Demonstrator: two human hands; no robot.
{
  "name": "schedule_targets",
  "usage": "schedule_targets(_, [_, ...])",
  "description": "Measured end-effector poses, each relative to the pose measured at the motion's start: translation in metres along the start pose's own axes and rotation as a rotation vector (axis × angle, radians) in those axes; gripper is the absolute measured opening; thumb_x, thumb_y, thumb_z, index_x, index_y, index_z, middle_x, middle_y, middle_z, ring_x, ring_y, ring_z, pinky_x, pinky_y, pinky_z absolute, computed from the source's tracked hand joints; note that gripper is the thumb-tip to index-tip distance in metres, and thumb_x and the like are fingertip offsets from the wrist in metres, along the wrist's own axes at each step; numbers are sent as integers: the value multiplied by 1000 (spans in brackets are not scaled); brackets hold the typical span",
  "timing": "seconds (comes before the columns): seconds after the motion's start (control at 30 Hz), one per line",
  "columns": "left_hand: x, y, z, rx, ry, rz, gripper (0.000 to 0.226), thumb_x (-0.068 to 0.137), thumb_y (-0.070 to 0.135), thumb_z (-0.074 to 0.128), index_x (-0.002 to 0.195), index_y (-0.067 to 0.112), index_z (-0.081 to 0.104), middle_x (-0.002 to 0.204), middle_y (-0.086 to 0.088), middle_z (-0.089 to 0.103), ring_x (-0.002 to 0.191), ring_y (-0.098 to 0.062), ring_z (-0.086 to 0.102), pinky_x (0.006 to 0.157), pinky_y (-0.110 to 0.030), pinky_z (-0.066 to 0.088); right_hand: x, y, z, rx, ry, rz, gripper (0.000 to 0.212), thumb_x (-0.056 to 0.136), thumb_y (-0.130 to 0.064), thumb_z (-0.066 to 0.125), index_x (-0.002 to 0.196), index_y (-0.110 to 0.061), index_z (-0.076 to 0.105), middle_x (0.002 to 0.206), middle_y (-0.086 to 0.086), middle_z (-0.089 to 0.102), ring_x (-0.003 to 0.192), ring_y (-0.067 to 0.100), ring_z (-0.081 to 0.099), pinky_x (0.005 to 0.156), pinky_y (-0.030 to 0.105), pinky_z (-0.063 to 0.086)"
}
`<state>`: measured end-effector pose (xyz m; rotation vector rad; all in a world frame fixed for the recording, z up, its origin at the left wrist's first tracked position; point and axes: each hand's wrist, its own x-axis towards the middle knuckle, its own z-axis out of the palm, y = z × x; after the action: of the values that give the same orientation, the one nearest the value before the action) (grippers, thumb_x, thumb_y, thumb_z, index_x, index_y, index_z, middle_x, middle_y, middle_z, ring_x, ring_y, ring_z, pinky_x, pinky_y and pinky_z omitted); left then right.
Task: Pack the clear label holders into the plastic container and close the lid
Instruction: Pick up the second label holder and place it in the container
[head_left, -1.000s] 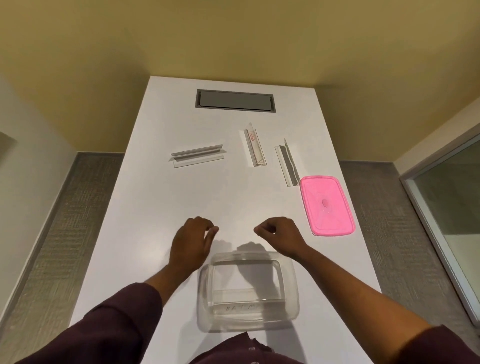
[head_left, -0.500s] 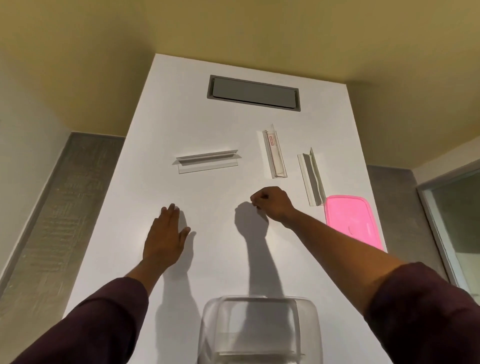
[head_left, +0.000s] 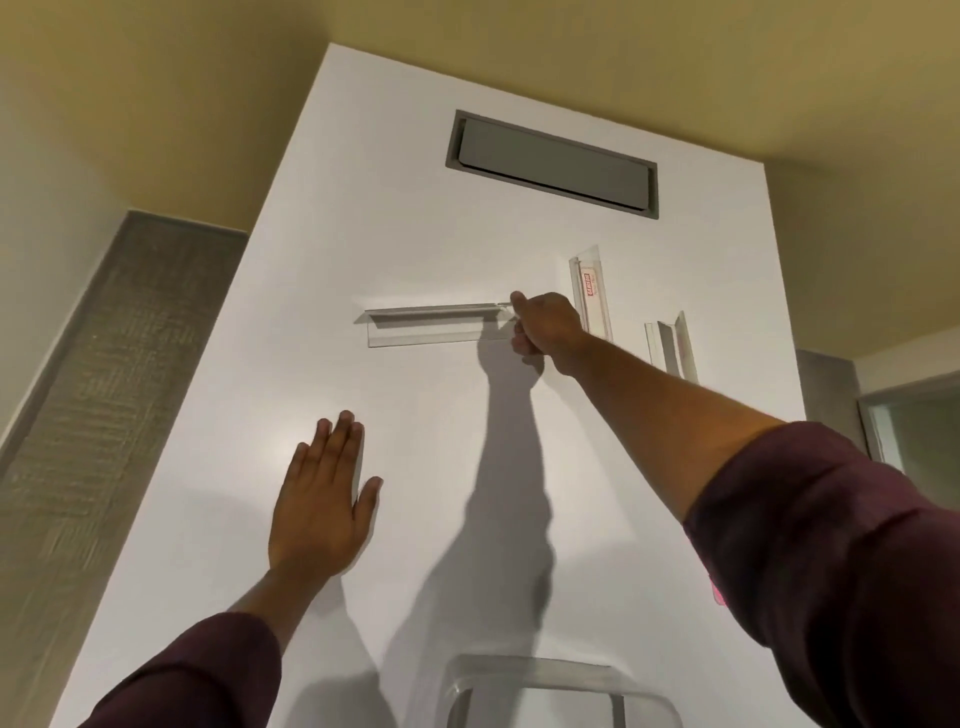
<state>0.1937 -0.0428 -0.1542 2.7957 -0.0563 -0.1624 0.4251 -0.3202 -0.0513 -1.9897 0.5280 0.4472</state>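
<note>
Clear angled label holder (head_left: 431, 325), mid white table (head_left: 322, 218): our right hand (head_left: 545, 330), earlier short of it, now pinches its right end; left hand (head_left: 319, 506) lies flat, fingers spread open.

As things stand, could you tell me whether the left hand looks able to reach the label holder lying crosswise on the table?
Probably yes. The left hand lies flat on the table nearer than that label holder, with bare tabletop between; the right hand already pinches its right end.
</note>
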Motion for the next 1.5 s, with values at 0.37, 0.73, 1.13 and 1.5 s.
schedule_targets(0.37, [1, -7, 8, 3, 20, 5, 71, 99, 48, 35, 160, 21, 10, 169, 5, 7, 156, -17, 3, 126, -39, 11, 21, -5, 21, 192, 88, 104, 29, 83, 0, 63, 57, -7, 53, 51, 11, 55, 39, 22, 48, 39, 20, 41])
schedule_targets(0.73, [3, -13, 6, 24, -64, -10, 69, 100, 49, 30, 159, 20, 11, 169, 3, 4, 156, -17, -2, 126, -39, 9, -28, 24, 0, 442, 20, 98, 29, 85, 3, 75, 109, -11, 66, 85, 8, 73, 64, 18, 71, 82, 36, 62])
schedule_targets(1.13, [12, 9, -64, -270, -355, -84, 64, 101, 23, 51, 157, 16, 22, 164, -2, 28, 150, -21, 29, 121, -37, 27, -150, 79, -68, 561, 6, 12, 35, 83, 14, 70, 107, -10, 59, 79, 12, 71, 74, 23, 69, 69, 29, 62])
schedule_targets(1.5, [-49, 116, -135, -727, -130, 69, 44, 99, 38, 55, 142, 31, 47, 135, 13, 62, 127, -6, 56, 105, -28, 43, -272, 138, -110, 627, 10, -48, 30, 85, 15, 68, 103, -7, 59, 73, 10, 62, 76, 22, 66, 69, 30, 62])
